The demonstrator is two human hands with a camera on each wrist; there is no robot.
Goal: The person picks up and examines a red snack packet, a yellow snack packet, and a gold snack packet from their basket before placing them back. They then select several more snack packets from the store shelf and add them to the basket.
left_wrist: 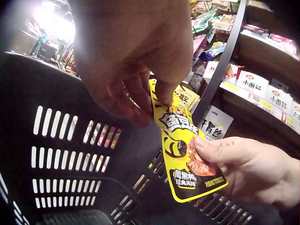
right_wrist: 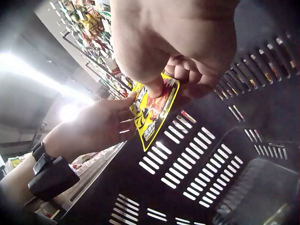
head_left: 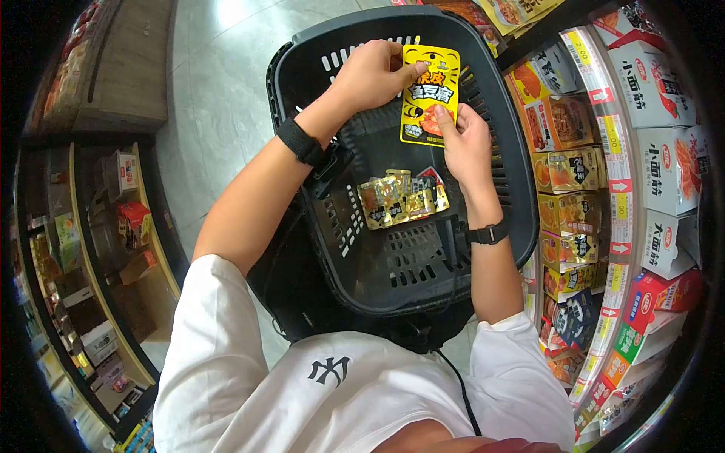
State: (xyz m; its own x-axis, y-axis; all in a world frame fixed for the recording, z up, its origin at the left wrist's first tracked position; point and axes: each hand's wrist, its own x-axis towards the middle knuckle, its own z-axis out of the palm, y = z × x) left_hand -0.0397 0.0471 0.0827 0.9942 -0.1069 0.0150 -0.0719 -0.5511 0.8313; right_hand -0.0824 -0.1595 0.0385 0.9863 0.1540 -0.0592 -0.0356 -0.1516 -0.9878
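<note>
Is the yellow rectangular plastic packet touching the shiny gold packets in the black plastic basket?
Apart. The head view shows bare black basket between the yellow packet and the gold packets.

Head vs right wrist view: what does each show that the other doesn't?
Head only: white shirt with dark logo, right wristband.

Right wrist only: bright ceiling light strip.

Both: left hand and right hand gripping the yellow pouch, plus the black basket.
</note>
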